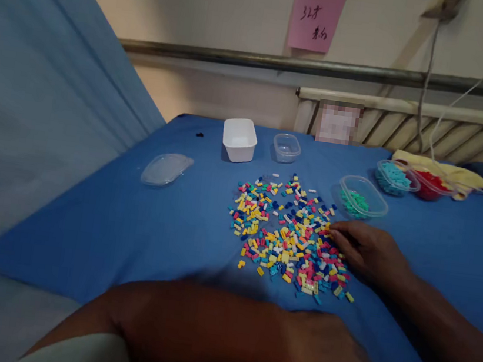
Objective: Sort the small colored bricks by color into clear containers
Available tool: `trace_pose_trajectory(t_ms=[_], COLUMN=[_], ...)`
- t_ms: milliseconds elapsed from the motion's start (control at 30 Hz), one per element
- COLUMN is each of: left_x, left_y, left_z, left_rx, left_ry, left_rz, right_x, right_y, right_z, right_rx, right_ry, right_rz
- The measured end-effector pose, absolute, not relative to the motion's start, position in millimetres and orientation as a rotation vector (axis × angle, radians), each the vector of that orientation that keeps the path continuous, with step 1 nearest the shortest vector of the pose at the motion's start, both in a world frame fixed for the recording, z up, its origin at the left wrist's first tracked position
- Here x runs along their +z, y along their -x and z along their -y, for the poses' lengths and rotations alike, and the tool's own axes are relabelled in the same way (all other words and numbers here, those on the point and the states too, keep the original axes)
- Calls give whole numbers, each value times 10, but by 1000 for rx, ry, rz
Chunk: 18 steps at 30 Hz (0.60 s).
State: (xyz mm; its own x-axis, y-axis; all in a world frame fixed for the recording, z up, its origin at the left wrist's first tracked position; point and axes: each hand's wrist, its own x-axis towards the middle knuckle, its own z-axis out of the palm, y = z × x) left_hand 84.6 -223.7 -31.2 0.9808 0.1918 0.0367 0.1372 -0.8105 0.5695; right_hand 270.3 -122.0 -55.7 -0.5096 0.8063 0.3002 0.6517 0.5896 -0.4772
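Note:
A loose pile of small toy building bricks (286,249) in yellow, pink, white, teal and dark blue lies spread on the blue cloth (163,236). My right hand (368,251) reaches in from the right, its thumb and fingers pinched together at the pile's right edge. Orange-yellow bricks sit right at the fingertips; whether one is gripped is unclear. Across the bottom of the view stretches my left forearm, ending in my left hand (330,353), which is blurred, with its fingers hidden. Just beyond my right hand is a clear tub (376,206) with green bricks.
Two more tubs hold light-blue bricks (394,176) and red bricks (430,185), beside a yellow cloth (469,174). Towards the back stand a white container (238,139) and a clear tub (286,149). A clear lid (166,169) lies left. A radiator (391,126) lines the wall.

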Motion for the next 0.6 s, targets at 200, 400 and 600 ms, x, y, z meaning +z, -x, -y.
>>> trace_pose_trajectory(t_ms=[200,400,600], left_x=[63,456,251], left_y=[-657,460,1059], left_z=[1954,1082,716], left_rx=[312,396,12], left_ry=[-2449,-2515,-2261], left_rz=[-219,-1502,-1775], right_x=[-597,-622,-667], right_y=[-2750,-2777,-2769], right_z=[1127,1057,1024], right_rx=[644,819,888], right_ry=[1180,1177,1169], right_rz=[2106,1984,1991])
